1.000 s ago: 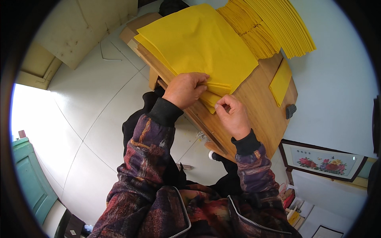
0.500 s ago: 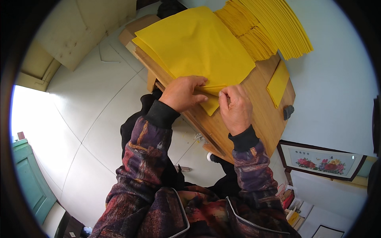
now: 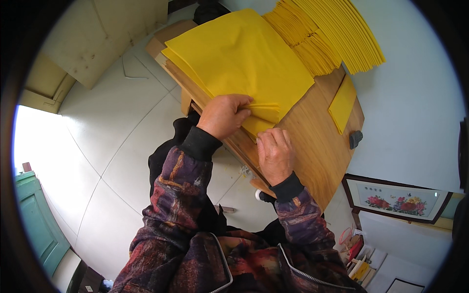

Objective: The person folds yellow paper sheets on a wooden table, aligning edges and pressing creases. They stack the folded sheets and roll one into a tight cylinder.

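A large yellow fabric sheet (image 3: 234, 58), in more than one layer, lies across the wooden table (image 3: 312, 141). At its near end the layers are folded up into a small pleat. My left hand (image 3: 225, 116) grips this folded end, thumb below and fingers above. Just right of it and lower, my right hand (image 3: 276, 154) has its fingers curled together in a pinch at the sheet's lowest corner, by the table's front edge. The fingertips hide most of that corner.
Tall stacks of folded yellow fabric (image 3: 337, 34) stand at the far right against the wall. A single folded yellow piece (image 3: 343, 103) and a small dark object (image 3: 355, 139) lie by the table's right edge. A framed flower picture (image 3: 398, 198) is at right.
My right hand has let go of the upper fold and moved down and slightly left to the lower corner. The folded layers now stand out beside my left hand, which stays in place.
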The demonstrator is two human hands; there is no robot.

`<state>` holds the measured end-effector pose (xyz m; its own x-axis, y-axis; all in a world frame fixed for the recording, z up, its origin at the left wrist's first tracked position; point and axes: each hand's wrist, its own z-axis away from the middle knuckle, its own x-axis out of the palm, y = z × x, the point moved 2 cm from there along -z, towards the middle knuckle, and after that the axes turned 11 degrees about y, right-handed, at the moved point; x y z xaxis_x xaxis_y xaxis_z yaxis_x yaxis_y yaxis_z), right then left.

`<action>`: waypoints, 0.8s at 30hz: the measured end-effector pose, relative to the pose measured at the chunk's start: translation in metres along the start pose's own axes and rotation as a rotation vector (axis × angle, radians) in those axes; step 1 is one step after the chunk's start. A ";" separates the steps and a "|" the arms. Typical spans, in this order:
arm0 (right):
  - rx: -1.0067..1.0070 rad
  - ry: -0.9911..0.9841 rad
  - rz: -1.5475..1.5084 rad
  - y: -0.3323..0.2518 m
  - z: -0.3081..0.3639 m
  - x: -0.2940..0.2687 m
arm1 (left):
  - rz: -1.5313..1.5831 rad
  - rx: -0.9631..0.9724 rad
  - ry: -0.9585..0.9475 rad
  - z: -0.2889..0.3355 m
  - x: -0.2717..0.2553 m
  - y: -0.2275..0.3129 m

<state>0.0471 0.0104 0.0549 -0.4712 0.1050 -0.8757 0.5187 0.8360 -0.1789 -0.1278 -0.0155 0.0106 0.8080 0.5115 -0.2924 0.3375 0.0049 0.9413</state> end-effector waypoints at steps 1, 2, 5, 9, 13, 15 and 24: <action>-0.011 0.009 -0.019 0.001 -0.002 0.000 | -0.008 -0.004 -0.005 0.000 0.000 0.000; 0.035 0.003 -0.051 0.002 -0.004 -0.001 | -0.002 -0.004 -0.006 0.000 -0.001 0.001; 0.151 -0.025 -0.167 0.007 -0.010 -0.001 | 0.000 -0.006 -0.017 0.000 -0.002 0.002; 0.325 -0.102 -0.337 0.015 -0.014 0.001 | -0.005 0.011 -0.024 -0.001 -0.003 0.002; 0.431 -0.169 -0.508 0.021 -0.018 0.000 | 0.018 0.012 -0.012 0.000 -0.004 0.003; 0.448 -0.208 -0.492 0.022 -0.020 -0.001 | 0.020 0.006 -0.021 0.001 -0.004 0.004; 0.363 -0.202 -0.387 0.017 -0.034 -0.010 | 0.005 0.018 -0.034 0.000 -0.004 0.004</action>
<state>0.0358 0.0416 0.0761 -0.5485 -0.3071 -0.7777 0.5639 0.5510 -0.6152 -0.1296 -0.0178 0.0160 0.8257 0.4819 -0.2932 0.3416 -0.0134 0.9398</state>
